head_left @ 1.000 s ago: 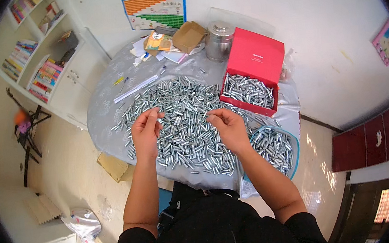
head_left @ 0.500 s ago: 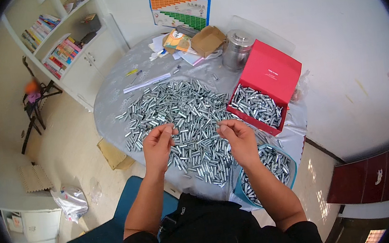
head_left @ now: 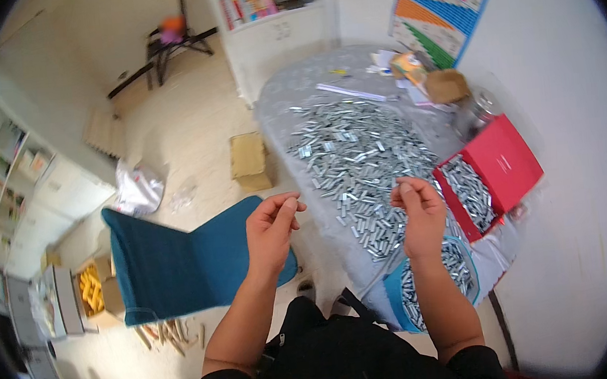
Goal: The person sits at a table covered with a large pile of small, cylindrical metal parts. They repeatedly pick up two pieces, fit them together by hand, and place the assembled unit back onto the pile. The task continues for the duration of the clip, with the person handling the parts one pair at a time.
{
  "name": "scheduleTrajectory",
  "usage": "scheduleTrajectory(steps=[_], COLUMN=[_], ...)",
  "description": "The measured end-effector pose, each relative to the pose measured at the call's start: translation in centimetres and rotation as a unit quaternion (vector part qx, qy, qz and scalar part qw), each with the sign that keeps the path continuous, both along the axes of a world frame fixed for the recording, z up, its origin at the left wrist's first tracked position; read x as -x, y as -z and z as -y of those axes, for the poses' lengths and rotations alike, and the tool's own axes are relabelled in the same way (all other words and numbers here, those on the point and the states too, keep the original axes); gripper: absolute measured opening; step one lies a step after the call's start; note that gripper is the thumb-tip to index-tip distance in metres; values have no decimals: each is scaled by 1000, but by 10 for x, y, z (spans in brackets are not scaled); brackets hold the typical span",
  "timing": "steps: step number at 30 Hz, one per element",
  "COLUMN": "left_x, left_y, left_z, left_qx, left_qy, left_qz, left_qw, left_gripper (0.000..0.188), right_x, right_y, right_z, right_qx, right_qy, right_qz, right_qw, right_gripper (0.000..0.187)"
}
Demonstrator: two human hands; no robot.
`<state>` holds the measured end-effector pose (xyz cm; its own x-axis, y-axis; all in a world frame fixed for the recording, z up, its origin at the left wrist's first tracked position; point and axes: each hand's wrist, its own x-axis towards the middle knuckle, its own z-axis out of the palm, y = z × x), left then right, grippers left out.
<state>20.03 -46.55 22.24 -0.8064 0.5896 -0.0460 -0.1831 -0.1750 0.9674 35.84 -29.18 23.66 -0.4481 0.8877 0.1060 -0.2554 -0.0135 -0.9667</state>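
A wide heap of small silver metal cylinders (head_left: pixel 366 161) is spread over the table. My left hand (head_left: pixel 270 233) hovers just off the table's near-left edge, above the blue chair's seat. Its thumb and forefinger are pinched together; whatever lies between them is too small to make out. At the right side of the heap, my right hand (head_left: pixel 423 218) is raised with its thumb and fingers pressed together, and I cannot tell what the tips hold. A red box (head_left: pixel 509 159) with its lid up holds more cylinders. Below it, partly behind my right forearm, a blue tub (head_left: pixel 400 301) is full of them.
The grey-covered table (head_left: pixel 279 122) carries a folded white strip (head_left: pixel 350 92), papers, a cardboard box (head_left: pixel 447 86) and a metal canister (head_left: pixel 482 105). A blue chair (head_left: pixel 179 263) stands at left. On the floor are a carton (head_left: pixel 250 162) and a plastic bag (head_left: pixel 137 187).
The view has swung left, bringing the chair and floor into sight. My left hand has gone from over the heap to beyond the table edge. Both hands stay pinched.
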Motion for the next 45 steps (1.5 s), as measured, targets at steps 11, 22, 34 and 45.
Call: scheduleTrajectory(steps=[11,22,34,45], left_x=[27,58,45,131], left_y=[-29,-27,17,21], left_z=[179,402,595,804], left_qx=[-18,-17,-3,7], left_qy=[-116,-297,-516,-585], left_qz=[-19,-20,17,23], left_qw=[993,955,857,811], left_gripper=[20,19,18,18], right_x=[86,184,286,413], right_y=[-27,-25,-27,-23], right_z=[165,361,552,759], right_qx=[-47,-11,-37,-35], right_qy=[-169,-341,-553,-622], right_qz=[-4,-32,-10,-15], right_qw=[984,939,832,782], right_gripper=[15,15,15,16])
